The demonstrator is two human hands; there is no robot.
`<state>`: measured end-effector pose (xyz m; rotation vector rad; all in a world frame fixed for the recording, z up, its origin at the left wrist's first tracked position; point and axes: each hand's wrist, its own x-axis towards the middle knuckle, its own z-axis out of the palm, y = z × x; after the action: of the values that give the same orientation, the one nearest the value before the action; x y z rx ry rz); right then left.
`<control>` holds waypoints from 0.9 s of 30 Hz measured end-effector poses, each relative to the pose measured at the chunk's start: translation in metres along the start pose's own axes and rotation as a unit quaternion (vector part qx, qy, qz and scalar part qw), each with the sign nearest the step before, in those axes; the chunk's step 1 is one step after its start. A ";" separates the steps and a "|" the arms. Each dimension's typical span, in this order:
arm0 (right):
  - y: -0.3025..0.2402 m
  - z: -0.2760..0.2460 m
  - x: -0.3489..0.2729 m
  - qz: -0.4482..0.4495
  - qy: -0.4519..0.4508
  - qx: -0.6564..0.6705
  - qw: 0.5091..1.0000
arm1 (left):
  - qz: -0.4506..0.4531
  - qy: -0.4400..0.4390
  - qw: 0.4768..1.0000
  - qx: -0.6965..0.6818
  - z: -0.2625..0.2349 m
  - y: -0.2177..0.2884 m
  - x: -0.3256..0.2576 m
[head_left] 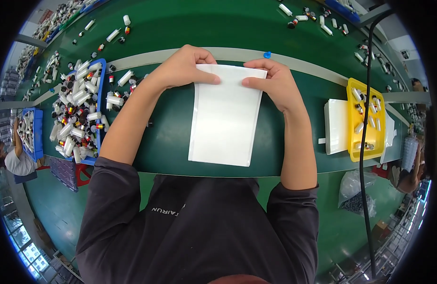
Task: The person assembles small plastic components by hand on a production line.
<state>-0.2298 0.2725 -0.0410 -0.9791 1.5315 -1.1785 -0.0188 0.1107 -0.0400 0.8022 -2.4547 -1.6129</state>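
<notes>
On green table (171, 142), two hands pinch a white pouch (225, 116).
Left hand (185, 66) grips its 11 o'clock corner, right hand (270, 80) its 1 o'clock corner.

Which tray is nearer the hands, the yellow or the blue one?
The blue tray heaped with small tubes, just beside the left hand. The yellow tray sits farther off past the right hand.

Dark grey top, sleeves pushed above elbows, bare forearms, small pale chest lettering
</notes>
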 end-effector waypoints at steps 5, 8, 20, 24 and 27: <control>0.005 0.000 0.001 0.042 0.022 0.017 0.999 | 0.008 -0.032 0.999 0.019 0.003 0.001 -0.003; 0.009 -0.001 0.002 0.052 0.022 0.031 0.998 | -0.001 -0.040 0.999 0.014 0.000 0.001 -0.005; -0.019 -0.012 -0.004 0.109 0.003 -0.317 0.942 | 0.103 -0.019 0.988 0.109 0.009 -0.016 -0.001; -0.025 0.020 -0.017 -0.215 0.197 -0.463 0.837 | 0.144 0.006 0.972 0.187 0.017 -0.011 -0.007; -0.014 0.068 -0.012 -0.272 0.113 -0.401 0.867 | 0.174 0.034 0.952 0.251 -0.002 -0.004 -0.012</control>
<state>-0.1606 0.2659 -0.0314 -1.9846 2.0740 -1.0343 -0.0066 0.1130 -0.0401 0.4160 -2.7899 -0.8409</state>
